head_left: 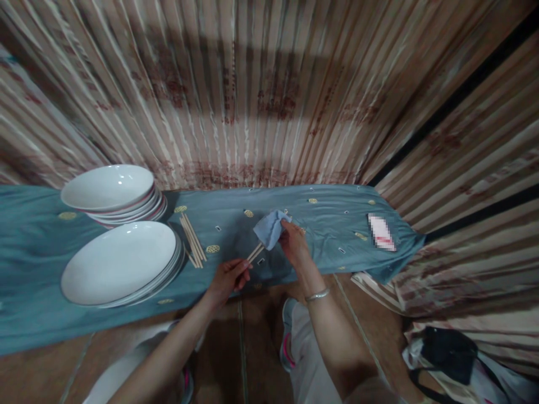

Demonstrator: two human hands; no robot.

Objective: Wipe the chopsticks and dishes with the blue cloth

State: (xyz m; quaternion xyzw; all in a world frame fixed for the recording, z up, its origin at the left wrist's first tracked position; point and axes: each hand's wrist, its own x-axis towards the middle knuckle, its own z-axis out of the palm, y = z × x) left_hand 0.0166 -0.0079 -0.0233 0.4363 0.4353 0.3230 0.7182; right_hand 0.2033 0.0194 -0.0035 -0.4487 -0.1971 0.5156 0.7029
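Between the fingers of my left hand [231, 276] are the near ends of a pair of chopsticks [256, 252], pointing up and to the right. My right hand [293, 240] is closed on a light blue cloth [269, 229], which covers the far ends of those chopsticks. Both hands are over the front part of the table. Left of them, several loose chopsticks [193, 241] lie side by side on the tablecloth, close to a stack of oval plates [120, 264].
A blue patterned tablecloth [227, 202] covers the long narrow table. Behind the oval plates stands a stack of bowls [109, 188]. A pink-and-white packet [381, 232] lies at the right end. Pleated curtains [252, 101] hang behind; a black bag [448, 353] is at lower right.
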